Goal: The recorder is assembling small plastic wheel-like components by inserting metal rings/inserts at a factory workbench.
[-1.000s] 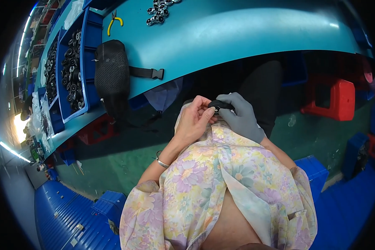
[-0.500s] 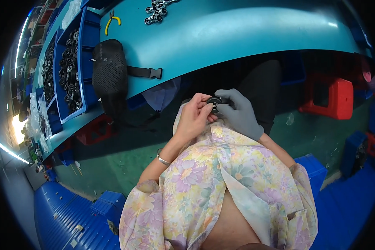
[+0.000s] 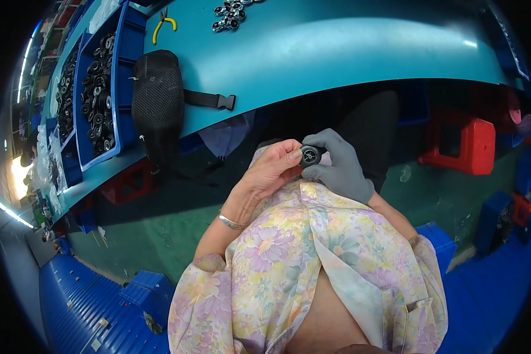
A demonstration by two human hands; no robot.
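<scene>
Above my lap, in front of the flowered smock, a small black wheel (image 3: 311,155) with a spoked silver-grey hub is held between both hands. The bare fingers of my left hand (image 3: 272,168) pinch its left side, and a metal bangle circles that wrist. My right hand (image 3: 341,167), in a grey glove, grips the wheel from the right with thumb below and fingers above. The wheel's hub face is turned up toward me. Part of its rim is hidden by the fingers.
On the teal table (image 3: 336,47) lie a black mesh bag (image 3: 158,94) with a strap, yellow-handled pliers (image 3: 164,26) and several shiny metal parts (image 3: 229,16). A blue bin (image 3: 119,88) of black wheels stands at the left. A red stool (image 3: 484,147) is at the right.
The wheel has turned so its spoked face shows, and it sits slightly more to the right. My left hand has shifted its finger hold; the view has tilted a little.
</scene>
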